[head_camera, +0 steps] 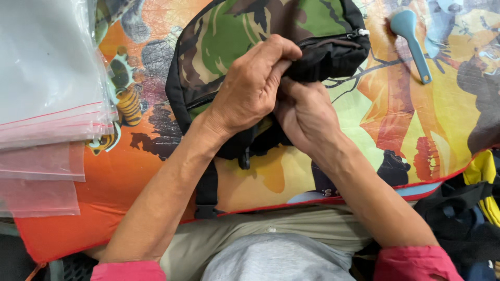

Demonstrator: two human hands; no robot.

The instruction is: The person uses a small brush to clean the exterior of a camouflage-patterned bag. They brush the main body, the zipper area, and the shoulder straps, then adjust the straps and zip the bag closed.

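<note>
A camouflage bag (229,36) with black trim and a zip lies on a brightly printed cloth (416,119) in front of me. My left hand (250,86) rests on top of the bag and pinches its black fabric near the zip. Just beneath and to the right, my right hand (307,117) grips the same black edge of the bag. The two hands touch each other. A black strap with a buckle (207,192) hangs down from the bag toward my lap.
A stack of clear plastic zip bags (47,104) lies at the left. A light blue plastic scoop (411,41) rests on the cloth at the upper right. Dark and yellow bags (469,208) sit at the lower right beside my lap.
</note>
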